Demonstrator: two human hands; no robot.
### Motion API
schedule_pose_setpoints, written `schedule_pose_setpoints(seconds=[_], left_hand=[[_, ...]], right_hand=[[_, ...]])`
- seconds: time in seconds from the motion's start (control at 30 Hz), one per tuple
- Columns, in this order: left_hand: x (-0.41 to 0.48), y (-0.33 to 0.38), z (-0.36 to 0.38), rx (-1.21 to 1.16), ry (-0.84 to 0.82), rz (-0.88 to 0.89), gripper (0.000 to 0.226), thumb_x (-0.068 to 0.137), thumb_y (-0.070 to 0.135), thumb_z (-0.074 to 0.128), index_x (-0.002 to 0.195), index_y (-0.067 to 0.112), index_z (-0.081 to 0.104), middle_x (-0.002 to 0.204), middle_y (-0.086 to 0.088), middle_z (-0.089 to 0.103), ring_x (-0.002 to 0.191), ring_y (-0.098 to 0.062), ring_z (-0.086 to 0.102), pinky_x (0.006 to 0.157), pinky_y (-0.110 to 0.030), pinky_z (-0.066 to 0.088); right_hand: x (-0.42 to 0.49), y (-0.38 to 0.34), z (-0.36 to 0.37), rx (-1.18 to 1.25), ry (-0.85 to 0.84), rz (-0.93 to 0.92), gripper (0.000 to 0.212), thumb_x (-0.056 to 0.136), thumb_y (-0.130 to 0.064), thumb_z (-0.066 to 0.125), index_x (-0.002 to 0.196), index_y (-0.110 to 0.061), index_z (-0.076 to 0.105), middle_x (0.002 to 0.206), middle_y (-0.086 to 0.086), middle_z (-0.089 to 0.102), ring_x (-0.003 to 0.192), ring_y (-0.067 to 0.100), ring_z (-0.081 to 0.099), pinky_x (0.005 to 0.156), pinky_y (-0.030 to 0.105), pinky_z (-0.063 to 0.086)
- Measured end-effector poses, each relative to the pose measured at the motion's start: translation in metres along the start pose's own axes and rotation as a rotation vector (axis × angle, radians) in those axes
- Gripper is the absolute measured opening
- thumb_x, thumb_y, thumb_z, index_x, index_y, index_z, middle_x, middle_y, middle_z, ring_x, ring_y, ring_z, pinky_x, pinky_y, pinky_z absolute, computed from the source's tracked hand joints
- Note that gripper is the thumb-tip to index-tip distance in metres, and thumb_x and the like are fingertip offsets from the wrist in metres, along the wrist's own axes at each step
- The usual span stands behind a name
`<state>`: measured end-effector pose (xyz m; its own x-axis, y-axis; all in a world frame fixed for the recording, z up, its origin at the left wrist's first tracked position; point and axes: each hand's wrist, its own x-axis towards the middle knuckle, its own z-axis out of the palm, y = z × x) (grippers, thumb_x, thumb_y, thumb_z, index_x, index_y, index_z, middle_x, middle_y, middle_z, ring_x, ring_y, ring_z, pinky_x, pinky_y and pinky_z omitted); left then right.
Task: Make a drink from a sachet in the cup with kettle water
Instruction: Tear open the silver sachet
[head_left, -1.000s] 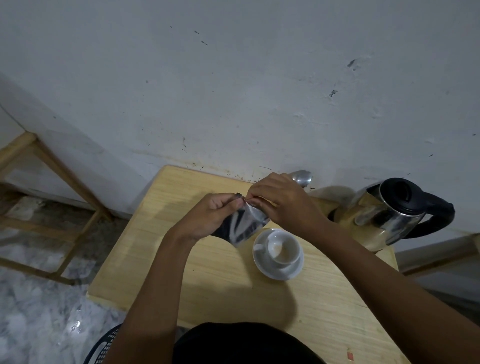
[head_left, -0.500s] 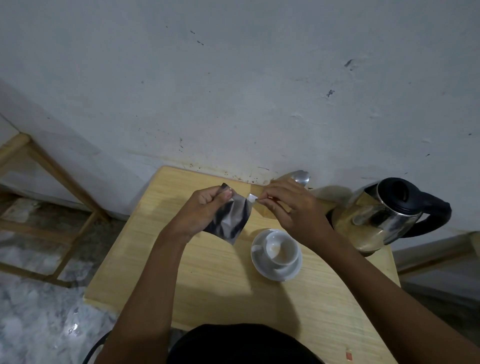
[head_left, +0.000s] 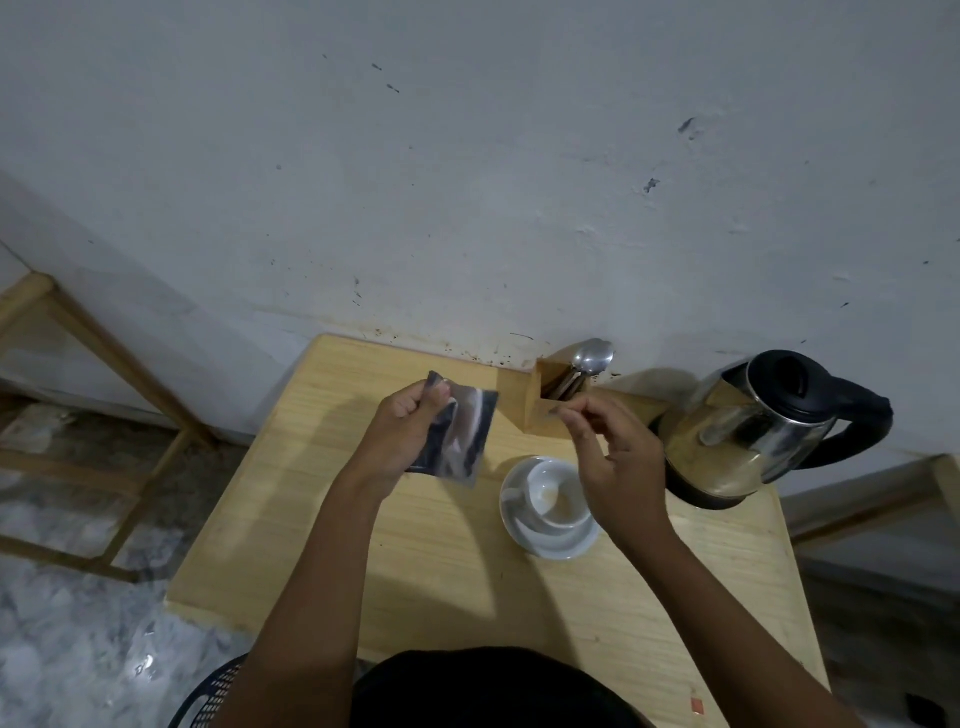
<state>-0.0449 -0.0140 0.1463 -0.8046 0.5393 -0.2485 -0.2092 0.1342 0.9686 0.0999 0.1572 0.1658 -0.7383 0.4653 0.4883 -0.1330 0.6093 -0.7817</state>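
The left hand is raised above the pale wooden table, pinching the one dark, shiny foil sachet at its top corner so it hangs upright. The right hand hovers over the single white ceramic cup on its white saucer, thumb and forefinger nipped on something too small to tell. One steel kettle with a black handle stands just right of the cup, near the table's back edge. A wooden holder against the wall holds metal spoons, count unclear. The table's left half lies open.
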Motion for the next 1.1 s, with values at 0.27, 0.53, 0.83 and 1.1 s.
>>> schedule_pose_setpoints(seconds=[0.27, 0.53, 0.83, 1.1], left_hand=[[0.002, -0.009, -0.011, 0.092, 0.031, -0.047, 0.027, 0.093, 0.042, 0.053, 0.090, 0.021, 0.070, 0.089, -0.010, 0.072, 0.082, -0.021, 0.065, 0.074, -0.041, 0.054], [-0.014, -0.019, -0.017, 0.142, 0.049, -0.057, 0.026, 0.093, 0.044, 0.051, 0.092, 0.026, 0.070, 0.096, -0.018, 0.071, 0.092, -0.035, 0.067, 0.087, -0.051, 0.054], [-0.025, -0.024, -0.026, 0.094, 0.125, -0.035, 0.024, 0.095, 0.037, 0.051, 0.080, 0.027, 0.067, 0.075, 0.004, 0.071, 0.079, -0.013, 0.066, 0.075, -0.033, 0.054], [-0.024, -0.032, -0.024, 0.081, 0.145, -0.040, 0.026, 0.094, 0.039, 0.052, 0.090, 0.018, 0.067, 0.083, -0.005, 0.070, 0.083, -0.014, 0.064, 0.079, -0.036, 0.053]], right_hand=[[-0.009, 0.009, -0.017, 0.054, -0.016, 0.352, 0.026, 0.089, -0.021, 0.069, 0.099, -0.042, 0.058, 0.085, -0.011, 0.070, 0.082, 0.002, 0.065, 0.067, 0.016, 0.050], [0.002, 0.037, 0.039, -0.212, -0.318, 0.431, 0.011, 0.093, -0.025, 0.063, 0.098, -0.025, 0.073, 0.088, -0.016, 0.069, 0.079, 0.000, 0.062, 0.070, 0.019, 0.050], [0.019, 0.064, 0.110, -0.412, -0.622, 0.427, 0.014, 0.091, -0.023, 0.061, 0.098, -0.022, 0.072, 0.099, -0.005, 0.070, 0.088, 0.014, 0.063, 0.074, 0.031, 0.054], [0.025, 0.067, 0.112, -0.358, -0.652, 0.473, 0.029, 0.097, -0.022, 0.049, 0.081, -0.015, 0.072, 0.080, 0.000, 0.067, 0.072, 0.016, 0.060, 0.069, 0.033, 0.050]])
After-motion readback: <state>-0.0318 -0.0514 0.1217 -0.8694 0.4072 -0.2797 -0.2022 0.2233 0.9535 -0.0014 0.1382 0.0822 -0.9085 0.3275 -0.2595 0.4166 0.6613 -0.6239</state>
